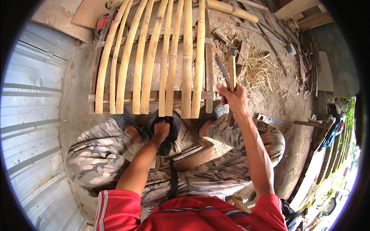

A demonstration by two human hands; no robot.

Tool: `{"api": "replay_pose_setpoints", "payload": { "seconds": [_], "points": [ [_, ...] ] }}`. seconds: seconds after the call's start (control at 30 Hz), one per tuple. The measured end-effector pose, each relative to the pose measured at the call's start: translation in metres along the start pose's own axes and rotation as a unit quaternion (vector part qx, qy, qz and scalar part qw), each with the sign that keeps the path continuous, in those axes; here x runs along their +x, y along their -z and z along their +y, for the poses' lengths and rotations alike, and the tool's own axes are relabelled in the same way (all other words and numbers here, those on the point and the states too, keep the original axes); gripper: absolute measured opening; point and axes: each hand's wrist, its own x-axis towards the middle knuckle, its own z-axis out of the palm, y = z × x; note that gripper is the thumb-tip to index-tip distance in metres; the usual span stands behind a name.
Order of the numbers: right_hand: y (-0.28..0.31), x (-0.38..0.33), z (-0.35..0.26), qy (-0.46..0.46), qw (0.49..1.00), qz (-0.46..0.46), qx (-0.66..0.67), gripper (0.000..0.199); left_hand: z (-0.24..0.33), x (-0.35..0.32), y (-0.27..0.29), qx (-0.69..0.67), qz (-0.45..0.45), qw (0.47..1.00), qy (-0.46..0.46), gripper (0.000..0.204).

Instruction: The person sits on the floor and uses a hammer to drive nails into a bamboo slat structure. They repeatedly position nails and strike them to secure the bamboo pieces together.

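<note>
My right hand (236,101) is wrapped round the light wooden handle of a hammer (232,73), its metal head pointing away from me. Beside the handle a narrow dark blade (222,68) runs down to the same hand; whether the fingers grip it too is partly hidden. A dark brown end sticks out below the palm. My left hand (162,130) is closed at the mouth of a black bag (165,143) between my feet; anything inside its fingers is hidden. Just ahead, several split bamboo slats (154,57) lie side by side across a wooden frame (154,96).
Bamboo shavings (264,71) and wood scraps litter the ground to the right. A thick bamboo pole (233,10) lies at the back. Corrugated metal sheeting (34,115) stands along the left. A low wooden piece (192,158) lies between my legs. Planks lean at the far right.
</note>
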Motion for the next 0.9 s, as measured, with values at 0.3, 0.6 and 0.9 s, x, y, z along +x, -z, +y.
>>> {"api": "replay_pose_setpoints", "payload": {
  "seconds": [0.3, 0.6, 0.9],
  "points": [
    [0.004, 0.002, 0.009, 0.015, 0.999, -0.003, -0.043, 0.039, -0.004, -0.004, 0.018, -0.047, -0.036, 0.998, -0.032, 0.008],
    [-0.007, -0.002, 0.0, 0.023, 0.999, -0.024, -0.027, 0.05, -0.046, -0.007, 0.028, -0.398, -0.078, 0.907, 0.11, 0.019],
    [-0.012, 0.0, 0.002, 0.035, 0.998, -0.034, -0.049, 0.056, -0.046, -0.01, 0.047, -0.565, -0.173, 0.786, 0.182, 0.015]
  ]
}}
